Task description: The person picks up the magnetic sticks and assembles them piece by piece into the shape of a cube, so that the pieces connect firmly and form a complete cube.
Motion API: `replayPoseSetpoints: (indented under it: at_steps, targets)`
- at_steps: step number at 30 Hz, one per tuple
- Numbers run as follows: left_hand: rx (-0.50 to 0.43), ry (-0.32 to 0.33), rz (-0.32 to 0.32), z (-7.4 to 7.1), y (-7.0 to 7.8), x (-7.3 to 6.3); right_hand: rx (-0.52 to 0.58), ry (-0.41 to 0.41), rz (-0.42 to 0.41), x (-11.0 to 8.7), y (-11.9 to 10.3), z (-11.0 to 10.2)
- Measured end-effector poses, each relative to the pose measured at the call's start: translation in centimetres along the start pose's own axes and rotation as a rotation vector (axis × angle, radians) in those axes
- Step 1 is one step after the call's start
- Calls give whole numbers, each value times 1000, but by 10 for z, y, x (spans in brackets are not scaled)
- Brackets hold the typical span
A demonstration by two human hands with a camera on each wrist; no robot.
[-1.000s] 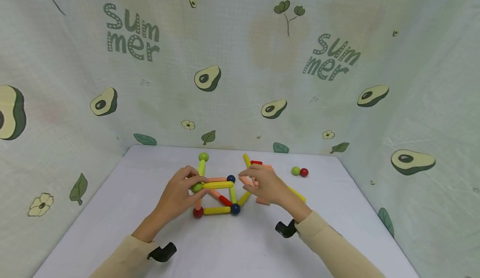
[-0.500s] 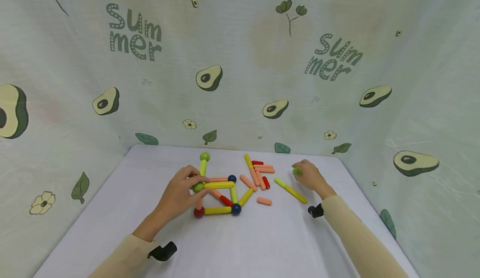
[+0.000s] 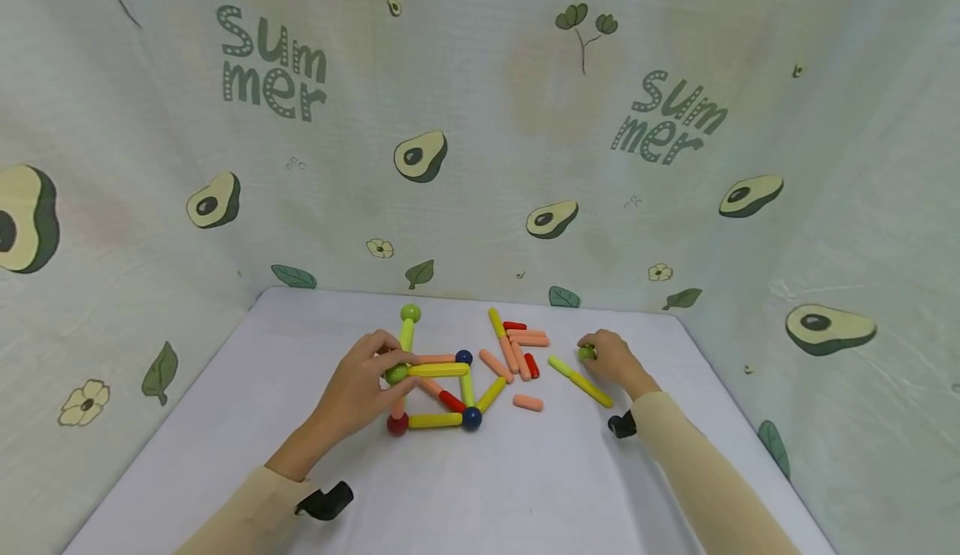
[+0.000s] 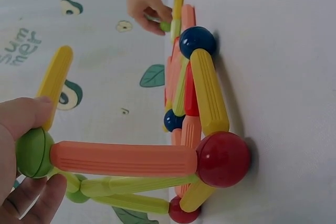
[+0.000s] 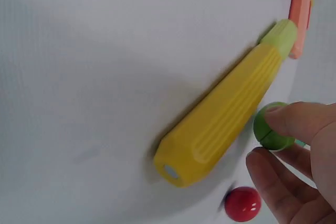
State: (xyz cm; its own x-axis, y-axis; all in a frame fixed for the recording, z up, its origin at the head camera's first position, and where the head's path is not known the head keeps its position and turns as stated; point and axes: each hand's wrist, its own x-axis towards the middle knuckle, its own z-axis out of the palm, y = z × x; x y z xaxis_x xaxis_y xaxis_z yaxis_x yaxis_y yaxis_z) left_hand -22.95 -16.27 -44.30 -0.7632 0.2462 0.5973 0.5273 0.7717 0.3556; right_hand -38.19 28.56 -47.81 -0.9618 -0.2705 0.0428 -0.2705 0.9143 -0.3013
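Note:
My left hand (image 3: pixel 367 380) pinches a green ball (image 4: pixel 33 153) at an upper corner of a frame of magnetic rods and balls. From that ball a yellow rod (image 3: pixel 438 369) sticks out to the right, its far end over the frame. A salmon rod (image 4: pixel 126 158) joins the held ball to a red ball (image 4: pixel 224 159) on the table. Blue balls (image 3: pixel 471 418) mark other corners. Farther right, my right hand (image 3: pixel 617 362) pinches a loose green ball (image 5: pixel 272 127) between thumb and fingers, close over the table. Below those fingers lies a small red ball (image 5: pixel 243 204).
A yellow rod (image 5: pixel 220 114) joined end to end with a lime one lies left of my right hand. Between the frame and that pair are several loose salmon rods (image 3: pixel 528 403) and short red rods (image 3: pixel 532 365). A printed cloth (image 3: pixel 480 205) hangs behind the table.
My right hand has gone from the loose rods rightward to the green ball, taken hold of it, and shifted slightly left and nearer. My left hand keeps its grip in place.

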Motion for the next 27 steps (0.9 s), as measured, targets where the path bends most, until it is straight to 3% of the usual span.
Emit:
replayPoseSetpoints:
  at_steps: [4, 10, 17, 22, 27]
  targets:
    - [-7, -2, 5, 0, 1, 1, 33, 44, -64, -9, -22, -7]
    - [-3, -5, 9, 0, 2, 1, 166, 137, -251, -35, -90, -23]
    - [2, 4, 10, 0, 1, 0, 337, 119, -486, -65, -160, -28]
    - [2, 13, 17, 1, -1, -1, 395, 91, -528, -74, -184, -23]
    - [-3, 14, 30, 1, -1, -1, 388, 90, -495, -75, -192, -18]
